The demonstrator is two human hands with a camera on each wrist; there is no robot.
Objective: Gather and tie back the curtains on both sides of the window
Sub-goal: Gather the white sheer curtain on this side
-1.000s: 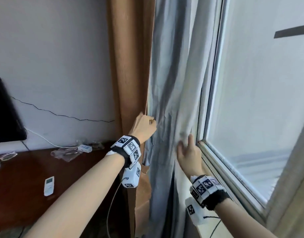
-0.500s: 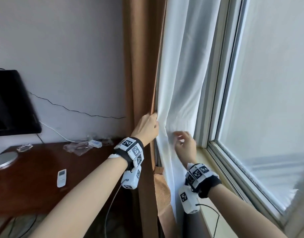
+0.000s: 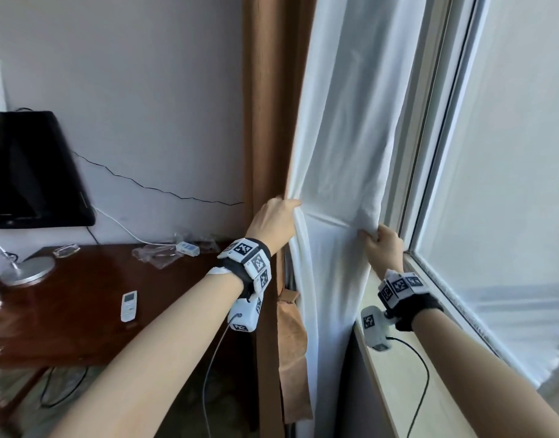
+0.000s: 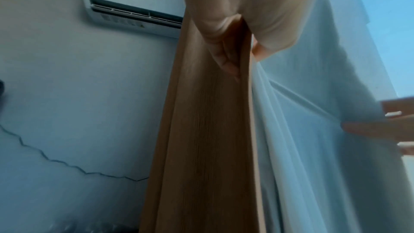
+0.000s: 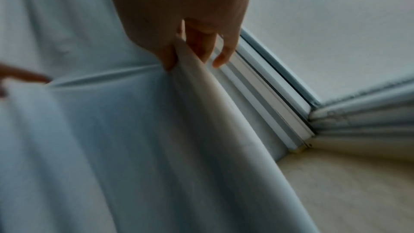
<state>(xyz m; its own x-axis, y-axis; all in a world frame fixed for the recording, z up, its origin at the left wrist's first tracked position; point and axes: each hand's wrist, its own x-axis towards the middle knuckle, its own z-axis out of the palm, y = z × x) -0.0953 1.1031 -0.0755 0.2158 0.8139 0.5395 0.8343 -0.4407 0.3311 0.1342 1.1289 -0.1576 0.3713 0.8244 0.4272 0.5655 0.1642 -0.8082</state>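
A white sheer curtain (image 3: pixel 338 147) hangs beside a brown curtain (image 3: pixel 265 105) at the window's left side. My left hand (image 3: pixel 276 221) grips the brown curtain's edge together with the white fabric's left edge; in the left wrist view its fingers (image 4: pixel 224 54) curl round the brown curtain (image 4: pixel 208 130). My right hand (image 3: pixel 382 246) pinches the white curtain's right edge near the window frame; in the right wrist view the thumb and fingers (image 5: pixel 170 56) hold a fold of the white curtain (image 5: pixel 134 139). The fabric is stretched taut between both hands. A brown tie-back strip (image 3: pixel 292 352) hangs low between the curtains.
The window (image 3: pixel 509 184) and its pale sill (image 3: pixel 407 399) lie right. A dark wooden desk (image 3: pixel 66 298) stands left with a remote (image 3: pixel 129 306), a lamp base (image 3: pixel 28 270) and a black monitor (image 3: pixel 31 172). An air conditioner (image 4: pixel 134 4) is high on the wall.
My right hand moved right and took hold of the white curtain's right edge, spreading the fabric taut. The left hand kept its grip. The view shifted left, showing more of the desk.
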